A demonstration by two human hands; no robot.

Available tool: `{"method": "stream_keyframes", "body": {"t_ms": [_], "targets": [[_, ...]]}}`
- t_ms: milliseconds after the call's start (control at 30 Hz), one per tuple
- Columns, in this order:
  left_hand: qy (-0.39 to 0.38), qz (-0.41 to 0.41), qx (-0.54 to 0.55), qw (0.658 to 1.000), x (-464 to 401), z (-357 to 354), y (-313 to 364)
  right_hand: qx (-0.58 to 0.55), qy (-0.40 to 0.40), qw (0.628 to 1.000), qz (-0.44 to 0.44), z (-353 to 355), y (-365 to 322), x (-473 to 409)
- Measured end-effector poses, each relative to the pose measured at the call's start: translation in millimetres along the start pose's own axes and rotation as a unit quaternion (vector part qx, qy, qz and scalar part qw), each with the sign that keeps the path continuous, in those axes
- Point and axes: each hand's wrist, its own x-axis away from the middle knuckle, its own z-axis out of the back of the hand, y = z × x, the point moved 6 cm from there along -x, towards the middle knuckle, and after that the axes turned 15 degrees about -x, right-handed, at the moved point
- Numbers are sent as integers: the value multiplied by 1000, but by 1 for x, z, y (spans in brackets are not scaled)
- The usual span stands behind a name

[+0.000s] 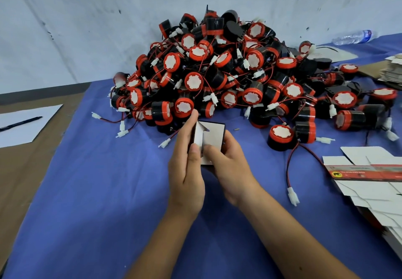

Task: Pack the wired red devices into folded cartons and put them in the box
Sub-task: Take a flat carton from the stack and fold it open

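A blue cloth point(108, 191) covers the table in front of me. At its far side, against a pale wall, a large heap of red devices point(228, 72) rises in a mound: squat black cylinders with red caps and white centres, each trailing thin red and black wires that end in small white plugs. The wires cross through the heap, so I judge that any device pulled out may drag its neighbours along; taking one by its hard round body, not its wire, looks safest. They appear rigid and light.

At my right lies a stack of flat cartons point(365, 183), white card with a red printed band, not yet folded. One loose device point(280, 137) sits just beside that stack, apart from the heap and the easiest to take.

Near the middle, just in front of the heap, both hands hold a small carton point(214, 134), half formed, its white inside facing me. My left hand point(187, 170) lies along its left side, thumb pressed on a flap. My right hand point(226, 161) curls round its right side, thumb on the same flap. The card is thin and will crease, so I judge light pressure along the folds is wanted.

I see no box.
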Motion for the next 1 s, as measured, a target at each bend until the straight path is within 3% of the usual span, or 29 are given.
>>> {"method": "stream_keyframes", "body": {"t_ms": [167, 300, 400, 600, 667, 733, 767, 867, 933, 1000], "targets": [[56, 39, 10, 998, -4, 13, -11, -44, -34, 998, -25, -2, -5, 0], [59, 66, 51, 995, -5, 15, -13, 44, -27, 998, 48, 2, -12, 0], [50, 88, 69, 992, -1, 13, -14, 166, -50, 977, 124, -2, -18, 3], [32, 136, 85, 986, -1, 12, -24, 258, -159, 950, 82, -16, -15, 6], [22, 144, 62, 987, -3, 14, -29, 390, -152, 895, 152, -17, -20, 10], [18, 144, 28, 989, -6, 16, -30, 592, -116, 753, 264, -21, -21, 16], [9, 138, 10, 990, -7, 16, -31, 646, -106, 703, 278, -25, -17, 17], [-17, 131, -41, 990, -7, 16, -32, 721, -119, 640, 238, -39, -3, 19], [24, 172, -70, 982, -7, 25, -43, 760, -145, 597, 211, -46, 4, 21], [73, 216, -100, 968, -6, 34, -52, 777, -174, 578, 179, -51, 8, 24]]}}
